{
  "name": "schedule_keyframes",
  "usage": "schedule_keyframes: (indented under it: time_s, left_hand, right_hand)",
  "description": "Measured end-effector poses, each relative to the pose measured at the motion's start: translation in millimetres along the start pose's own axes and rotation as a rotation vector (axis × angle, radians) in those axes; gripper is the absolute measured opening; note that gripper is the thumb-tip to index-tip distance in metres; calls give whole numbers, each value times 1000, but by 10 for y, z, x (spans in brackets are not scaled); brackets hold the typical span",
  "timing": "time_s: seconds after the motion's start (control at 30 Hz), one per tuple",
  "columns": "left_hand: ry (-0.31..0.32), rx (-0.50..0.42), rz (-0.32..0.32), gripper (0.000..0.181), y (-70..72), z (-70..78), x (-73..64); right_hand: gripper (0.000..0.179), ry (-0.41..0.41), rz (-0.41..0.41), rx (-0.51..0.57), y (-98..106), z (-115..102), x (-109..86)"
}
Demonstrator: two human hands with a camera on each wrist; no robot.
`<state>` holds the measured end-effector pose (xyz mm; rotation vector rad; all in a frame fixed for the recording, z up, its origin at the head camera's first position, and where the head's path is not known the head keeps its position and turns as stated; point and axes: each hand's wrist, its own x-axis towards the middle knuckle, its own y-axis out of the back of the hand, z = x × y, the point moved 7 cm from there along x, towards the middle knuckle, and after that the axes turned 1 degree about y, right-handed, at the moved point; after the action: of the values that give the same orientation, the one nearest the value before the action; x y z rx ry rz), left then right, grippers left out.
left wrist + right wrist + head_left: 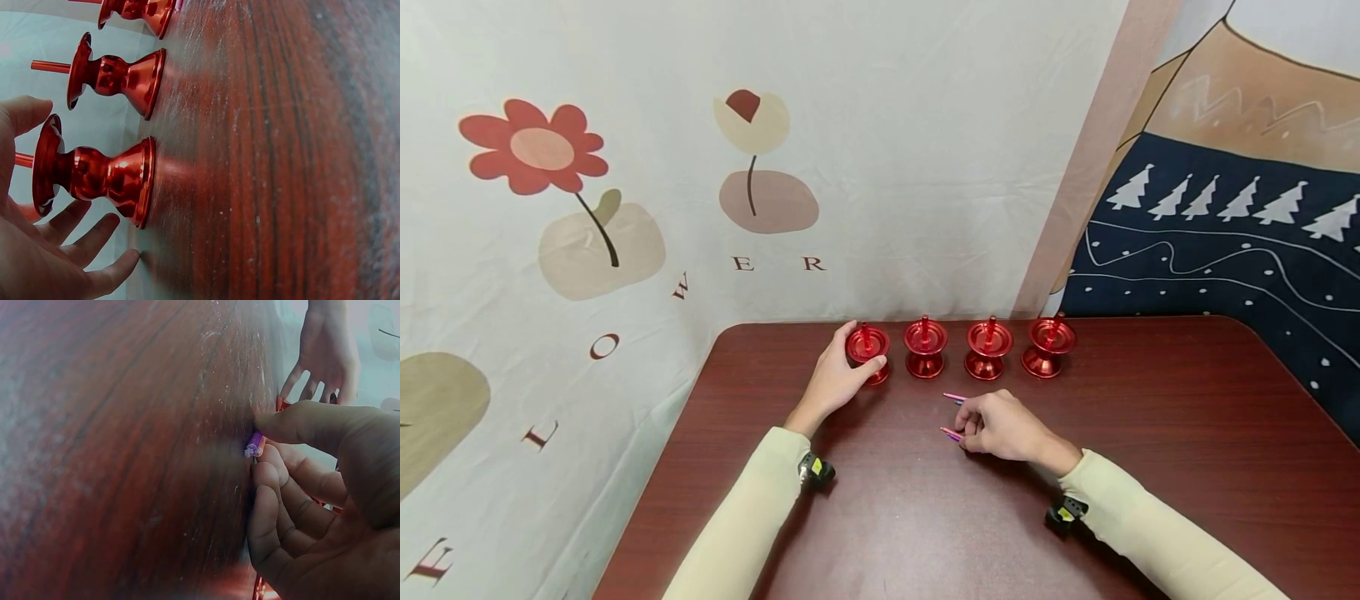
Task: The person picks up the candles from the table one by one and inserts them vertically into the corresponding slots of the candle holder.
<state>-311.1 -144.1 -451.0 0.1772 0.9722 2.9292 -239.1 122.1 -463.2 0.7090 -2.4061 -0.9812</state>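
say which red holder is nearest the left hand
The leftmost red holder: the left hand curves around it, while the other three stand farther right.

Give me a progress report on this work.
Looks done: four red holders stand upright in a row. In hand: the left hand is around the leftmost holder, and the right hand pinches a pink-and-purple stick. Probably left: placing that stick and the pink-and-blue stick showing beside the right hand; neither is on a holder yet.
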Motion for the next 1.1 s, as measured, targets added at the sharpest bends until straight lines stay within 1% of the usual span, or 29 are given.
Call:
schedule_keyframes:
  time_s: [0.03, 0.13, 0.17, 0.23, 0.27, 0.3, 0.37, 0.4, 0.43, 0.47, 0.5, 0.53, 0.57, 0.6, 0.63, 0.67, 0.7, 0.77, 0.8, 0.83, 0.87, 0.97, 1.1]
  left_hand:
    - [-5, -3, 2, 90, -1, -20, 11]
    - [-34, 25, 30, 91, -50, -197, 106]
    - [-38, 27, 32, 91, -51, -212, 114]
    - [-45, 21, 35, 91, -55, -223, 120]
    - [-41, 19, 32, 92, -56, -215, 116]
    - [-31, 4, 21, 91, -40, -156, 87]
    - [-12, -11, 5, 90, -12, -47, 23]
    - [-8, -8, 5, 89, -13, -29, 13]
    - [-2, -7, 3, 89, -11, -17, 4]
    - [2, -6, 1, 89, -9, -9, -1]
    - [-1, -7, 3, 89, -7, -3, -5]
    - [-4, -8, 5, 89, -3, 2, -7]
    - [-19, 3, 14, 90, -16, -52, 22]
    - [-33, 11, 24, 90, -24, -104, 50]
    - [-34, 6, 23, 91, -21, -101, 49]
    - [-35, 7, 23, 90, -20, -99, 48]
    - [-36, 7, 24, 90, -18, -96, 46]
    - [-33, 6, 25, 89, -21, -91, 44]
    - [-20, -5, 16, 88, -10, -36, 18]
    - [-6, -17, 6, 88, -1, 14, -7]
    - [-3, -14, 5, 87, -5, 14, -5]
    - [7, -1, 3, 86, -15, 11, 1]
    - [15, 6, 12, 83, -14, 10, -2]
  right_hand:
    - [16, 1, 3, -9, -24, 52, 3]
    - [19, 4, 24, -48, -121, 273, 13]
    - [20, 6, 26, -58, -158, 362, 15]
    - [21, 6, 29, -73, -207, 464, 23]
    - [22, -3, 23, -74, -203, 456, 24]
    - [21, -11, 13, -68, -182, 403, 24]
    - [19, -32, -13, -55, -125, 262, 23]
    - [18, -49, -24, -52, -82, 151, 21]
    - [17, -65, -31, -52, -57, 90, 22]
    - [18, -59, -25, -49, -66, 105, 24]
    - [18, -65, -26, -41, -43, 49, 23]
    - [18, -54, -17, -39, -40, 35, 25]
    - [18, -35, -4, -38, -41, 28, 29]
    - [15, 6, 12, -37, -80, 108, 39]
    - [13, 46, 26, -33, -120, 189, 49]
    - [12, 64, 39, -28, -118, 180, 55]
    - [10, 56, 33, -17, -81, 91, 64]
    - [9, 41, 36, -3, -68, 61, 92]
    - [8, 29, 35, 3, -63, 49, 108]
    - [10, -5, 35, 8, -17, -49, 121]
    - [11, -36, 37, 9, 26, -137, 134]
    - [11, -48, 53, -13, 49, -194, 184]
    - [12, -39, 86, -26, 70, -247, 246]
